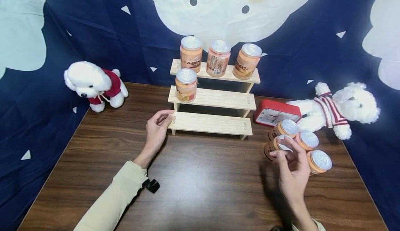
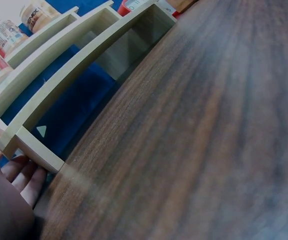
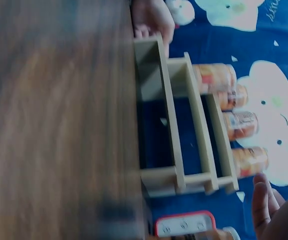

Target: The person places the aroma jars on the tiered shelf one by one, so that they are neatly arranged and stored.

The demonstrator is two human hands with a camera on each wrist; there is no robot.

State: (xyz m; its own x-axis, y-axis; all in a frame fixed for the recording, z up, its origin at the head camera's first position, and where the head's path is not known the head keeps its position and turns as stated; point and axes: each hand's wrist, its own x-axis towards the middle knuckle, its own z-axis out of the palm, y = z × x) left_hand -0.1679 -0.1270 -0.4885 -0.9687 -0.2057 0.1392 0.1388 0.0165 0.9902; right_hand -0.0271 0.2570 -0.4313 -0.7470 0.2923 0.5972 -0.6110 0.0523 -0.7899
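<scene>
A three-step wooden stand [image 1: 212,97] stands on the table. My left hand [image 1: 157,127] grips the left end of its lowest step, fingers tucked behind the end leg in the left wrist view. Three orange jars with silver lids, one a jar with its back label showing [image 1: 218,59], line the top step. A single jar [image 1: 186,87] sits at the left of the middle step. My right hand [image 1: 293,168] hovers over several similar jars [image 1: 308,139] grouped on the table, its fingers bent loosely and apart. It partly hides the nearest jar [image 1: 269,150]; no jar is seen in its grasp.
A red clock [image 1: 276,113] stands between the stand and the grouped jars. Behind it, a white plush dog in a striped top [image 1: 332,109] lies at the right. Another plush dog in red [image 1: 97,85] sits at the left. A dark blue cloth [image 1: 103,33] hangs behind.
</scene>
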